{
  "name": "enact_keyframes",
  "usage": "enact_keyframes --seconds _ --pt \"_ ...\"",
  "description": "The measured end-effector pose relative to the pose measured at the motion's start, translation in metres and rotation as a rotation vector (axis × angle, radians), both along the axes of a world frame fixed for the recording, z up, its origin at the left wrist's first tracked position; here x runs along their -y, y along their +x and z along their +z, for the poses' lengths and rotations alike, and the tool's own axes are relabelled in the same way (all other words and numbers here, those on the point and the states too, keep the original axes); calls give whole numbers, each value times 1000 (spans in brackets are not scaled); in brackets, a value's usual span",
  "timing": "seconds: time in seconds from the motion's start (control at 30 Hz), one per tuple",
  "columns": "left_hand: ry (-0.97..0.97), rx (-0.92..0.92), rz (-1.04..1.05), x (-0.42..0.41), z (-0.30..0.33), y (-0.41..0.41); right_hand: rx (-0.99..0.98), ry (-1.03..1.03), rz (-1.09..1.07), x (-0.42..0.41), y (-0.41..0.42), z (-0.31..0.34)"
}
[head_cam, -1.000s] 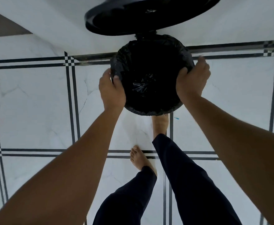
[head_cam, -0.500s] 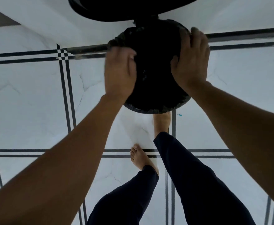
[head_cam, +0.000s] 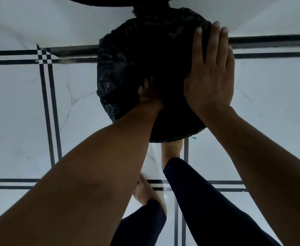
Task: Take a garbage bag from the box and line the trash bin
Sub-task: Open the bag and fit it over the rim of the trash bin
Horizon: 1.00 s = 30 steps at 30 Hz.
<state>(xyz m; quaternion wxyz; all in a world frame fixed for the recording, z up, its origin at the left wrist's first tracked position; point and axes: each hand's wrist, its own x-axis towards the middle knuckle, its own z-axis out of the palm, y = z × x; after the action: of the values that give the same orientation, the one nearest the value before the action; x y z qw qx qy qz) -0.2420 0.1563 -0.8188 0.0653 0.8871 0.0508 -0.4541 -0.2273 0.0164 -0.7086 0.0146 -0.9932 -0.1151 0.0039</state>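
Observation:
A round trash bin [head_cam: 179, 134] stands on the floor against the wall, and a black garbage bag [head_cam: 113, 73] is draped over its rim and hangs into it. The bin's black lid [head_cam: 117, 0] stands raised at the top edge of the view. My left hand [head_cam: 148, 91] reaches down inside the bag; only its wrist and back show, and its fingers are lost in the dark. My right hand [head_cam: 211, 71] lies flat with straight fingers on the bag at the bin's right rim.
The white marble floor [head_cam: 21, 112] has black double stripes. A white wall [head_cam: 48, 23] rises just behind the bin. My right foot [head_cam: 172, 150] sits at the bin's base and my left foot [head_cam: 145, 190] is farther back, both legs in dark trousers.
My left hand has left the left rim and gone down inside the bag. My right hand has flattened on the right rim. The view has moved closer to the bin.

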Motion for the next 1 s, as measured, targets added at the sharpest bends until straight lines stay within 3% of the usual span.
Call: enact_keyframes --seconds 0.13,0.3,0.4,0.53,0.6,0.67,0.73,0.9,1.0 --pt "-15 -22 48 -4 -4 5 4 4 0 0 0 -1" --pt "4 48 42 3 46 -1 -12 41 -3 -1 -1 2" --pt "-148 277 84 4 86 -20 -88 107 -23 0 -1 11" --pt "-297 723 185 -11 143 -52 -181 193 -59 -3 -6 39" --pt "-208 945 263 -26 166 -60 -192 269 -136 -5 -8 57" --pt "-94 1043 399 -41 181 -59 -220 391 -301 -5 -7 69" --pt "-48 1007 524 -48 187 -46 -284 513 -403 -6 -2 72" --pt "-107 677 828 -61 175 4 -392 624 -438 -7 30 55" --pt "-262 607 1132 -77 161 19 -413 654 -541 -7 52 42"
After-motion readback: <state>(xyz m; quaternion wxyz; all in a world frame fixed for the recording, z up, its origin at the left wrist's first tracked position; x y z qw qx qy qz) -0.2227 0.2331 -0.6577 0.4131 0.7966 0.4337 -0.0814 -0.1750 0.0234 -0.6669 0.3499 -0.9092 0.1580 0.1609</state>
